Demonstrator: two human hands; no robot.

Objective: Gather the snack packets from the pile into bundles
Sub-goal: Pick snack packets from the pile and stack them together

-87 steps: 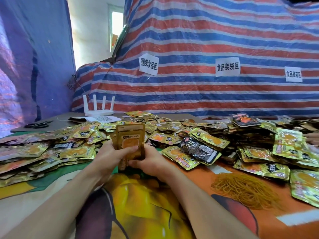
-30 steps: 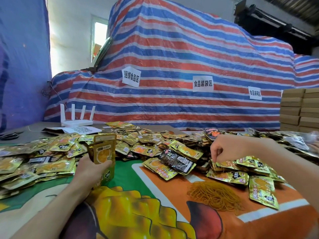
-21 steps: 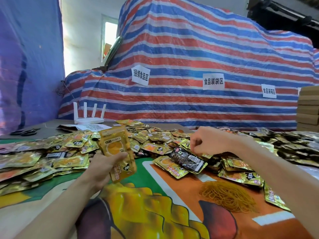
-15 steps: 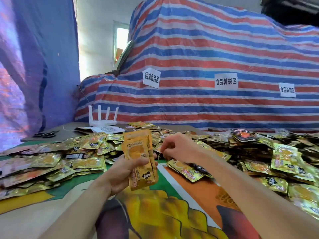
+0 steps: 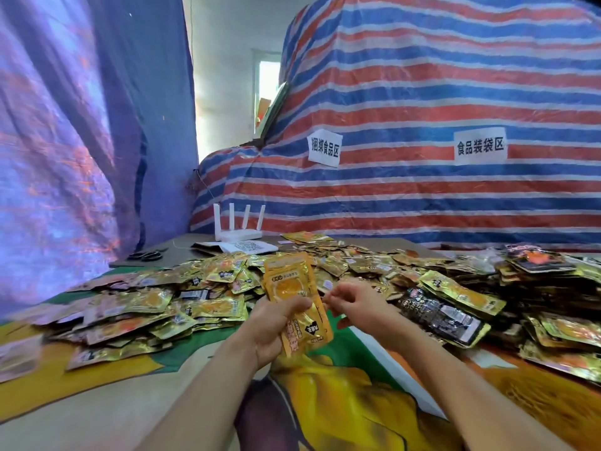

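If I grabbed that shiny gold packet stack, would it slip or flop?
The gold foil packet stack looks glossy, so probably slippery. It stands upright in the left hand, so likely fairly stiff together. Thin pouches, probably light.

Gold-orange foil snack packets w/ black logo patches, red-white-blue striped plastic tarp, white plastic router, green/orange/yellow printed bench cover.
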